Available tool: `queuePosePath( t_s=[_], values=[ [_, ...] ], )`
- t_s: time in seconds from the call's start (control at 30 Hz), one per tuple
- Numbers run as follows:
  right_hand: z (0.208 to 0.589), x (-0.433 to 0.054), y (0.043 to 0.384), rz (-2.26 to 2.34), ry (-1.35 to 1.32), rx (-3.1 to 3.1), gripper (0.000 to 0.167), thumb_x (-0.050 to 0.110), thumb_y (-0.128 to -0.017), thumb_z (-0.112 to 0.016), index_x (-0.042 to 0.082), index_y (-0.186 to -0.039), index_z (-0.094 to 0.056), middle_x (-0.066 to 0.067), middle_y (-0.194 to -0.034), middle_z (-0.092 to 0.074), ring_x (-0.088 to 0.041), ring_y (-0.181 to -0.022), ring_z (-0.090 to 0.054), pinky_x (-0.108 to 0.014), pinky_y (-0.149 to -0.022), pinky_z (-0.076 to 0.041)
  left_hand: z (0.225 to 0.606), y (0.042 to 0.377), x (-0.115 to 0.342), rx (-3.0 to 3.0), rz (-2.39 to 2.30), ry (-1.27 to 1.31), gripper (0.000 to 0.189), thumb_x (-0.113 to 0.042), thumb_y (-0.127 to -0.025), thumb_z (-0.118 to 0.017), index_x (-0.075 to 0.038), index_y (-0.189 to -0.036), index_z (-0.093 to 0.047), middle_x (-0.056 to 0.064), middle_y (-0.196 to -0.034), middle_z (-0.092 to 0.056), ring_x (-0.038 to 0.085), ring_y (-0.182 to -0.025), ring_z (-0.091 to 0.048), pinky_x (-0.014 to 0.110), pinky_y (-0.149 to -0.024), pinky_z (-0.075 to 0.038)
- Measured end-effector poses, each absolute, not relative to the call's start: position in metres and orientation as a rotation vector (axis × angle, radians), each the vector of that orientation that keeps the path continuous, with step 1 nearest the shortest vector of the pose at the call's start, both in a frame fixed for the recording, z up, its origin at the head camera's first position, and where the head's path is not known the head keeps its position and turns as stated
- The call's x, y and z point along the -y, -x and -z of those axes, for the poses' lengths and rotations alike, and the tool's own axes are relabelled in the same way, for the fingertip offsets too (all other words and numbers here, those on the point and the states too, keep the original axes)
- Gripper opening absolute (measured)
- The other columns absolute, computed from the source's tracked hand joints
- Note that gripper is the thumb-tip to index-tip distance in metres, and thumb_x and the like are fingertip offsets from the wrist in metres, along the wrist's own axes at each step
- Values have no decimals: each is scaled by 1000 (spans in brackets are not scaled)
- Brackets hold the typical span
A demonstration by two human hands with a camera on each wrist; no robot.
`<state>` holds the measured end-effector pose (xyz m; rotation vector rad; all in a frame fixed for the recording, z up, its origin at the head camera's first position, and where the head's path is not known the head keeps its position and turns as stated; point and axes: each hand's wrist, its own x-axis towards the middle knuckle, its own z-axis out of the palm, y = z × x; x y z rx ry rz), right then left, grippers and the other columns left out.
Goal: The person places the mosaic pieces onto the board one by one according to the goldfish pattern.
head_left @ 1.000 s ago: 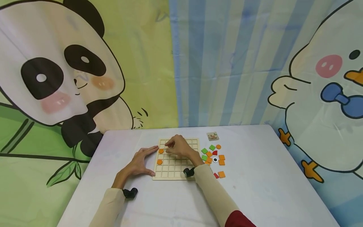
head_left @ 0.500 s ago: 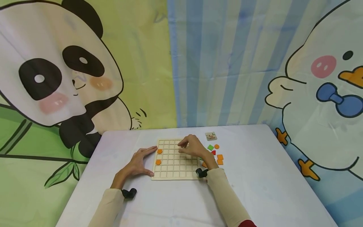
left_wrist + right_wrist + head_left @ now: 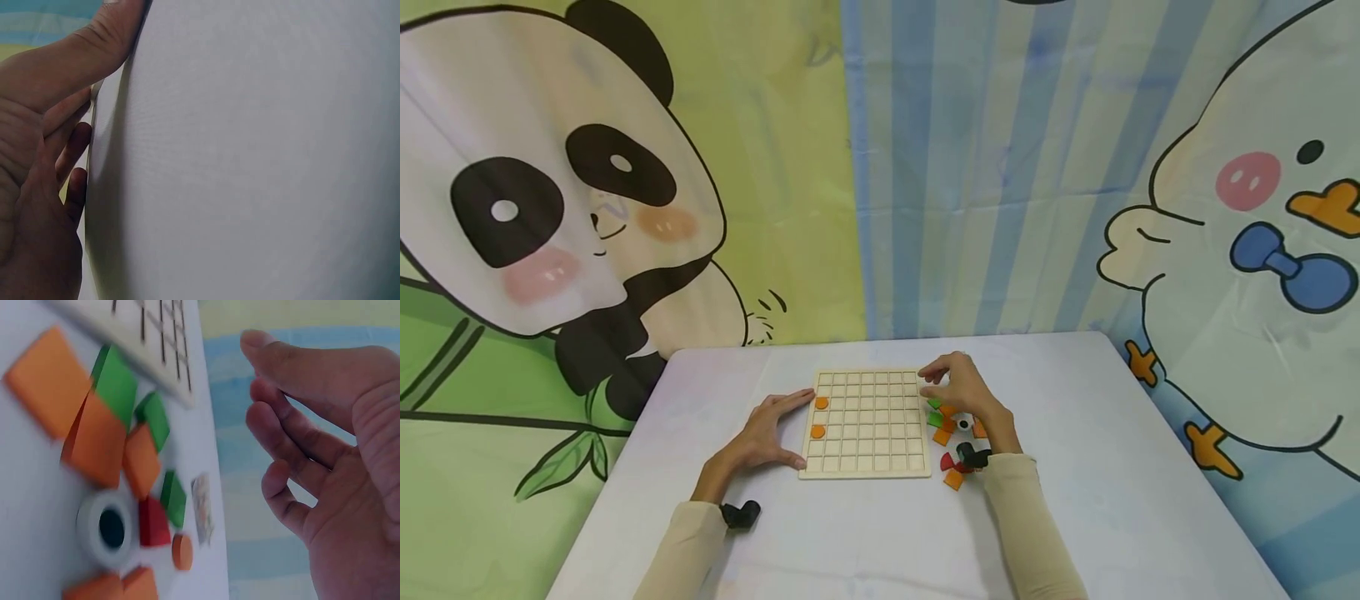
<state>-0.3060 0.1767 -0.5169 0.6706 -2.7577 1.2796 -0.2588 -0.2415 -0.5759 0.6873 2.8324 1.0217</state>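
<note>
A pale wooden grid board (image 3: 880,422) lies flat, with two orange discs (image 3: 822,403) in its left column. My left hand (image 3: 763,435) rests at the board's left edge, thumb and fingers spread apart. Beyond the right edge, my right hand (image 3: 966,392) hovers above the loose pieces with slightly bent fingers and nothing between them. Below it in the right wrist view are orange squares (image 3: 50,381), green pieces (image 3: 117,387), a red piece (image 3: 154,522), a small orange disc (image 3: 182,552) and a white round piece with a dark centre (image 3: 86,530).
A small patterned card (image 3: 202,509) lies beyond the pieces, hidden by my right hand in the head view. More red and orange pieces (image 3: 953,480) lie near the board's lower right corner. White cloth (image 3: 865,542) covers the table; a printed curtain hangs behind.
My right hand has travelled right, from above the board to above the loose pieces, uncovering the grid. My left hand has stayed at the left edge.
</note>
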Motion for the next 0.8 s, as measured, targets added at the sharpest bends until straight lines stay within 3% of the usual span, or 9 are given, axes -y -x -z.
queuePosePath(
  t_s=[0.2, 0.27, 0.5, 0.8],
  values=[
    [528, -208, 301, -1279, -500, 2756, 32, 4, -90, -87, -2, -120, -81, -22, -112, -79, -37, -100, -67, -55, -92, -59, 577, 259, 241, -2837, -1005, -679, 131, -48, -54, -109, -15, -166, -49, 7, -174, -46, 38, -146, -47, 65, -115, -33],
    [533, -218, 302, -1260, -449, 2753, 32, 4, -89, -87, -1, -121, -82, -21, -111, -79, -36, -99, -68, -51, -90, -59, 577, 259, 242, -2838, -1009, -677, 131, -46, -54, -109, -15, -166, -49, 6, -174, -46, 38, -146, -47, 66, -115, -33],
    [552, -250, 306, -1206, -335, 2741, 35, 6, -89, -89, 1, -123, -82, -16, -108, -80, -33, -100, -71, -53, -93, -58, 577, 261, 242, -2831, -1022, -673, 130, -46, -54, -109, -16, -166, -49, 7, -174, -46, 39, -147, -46, 67, -116, -31],
    [564, -262, 306, -1206, -242, 2804, 33, 10, -90, -89, 1, -121, -82, -15, -110, -80, -26, -97, -66, -43, -94, -58, 575, 258, 241, -2833, -1019, -677, 130, -47, -54, -109, -14, -165, -49, 8, -174, -47, 38, -144, -48, 68, -115, -33]
  ],
)
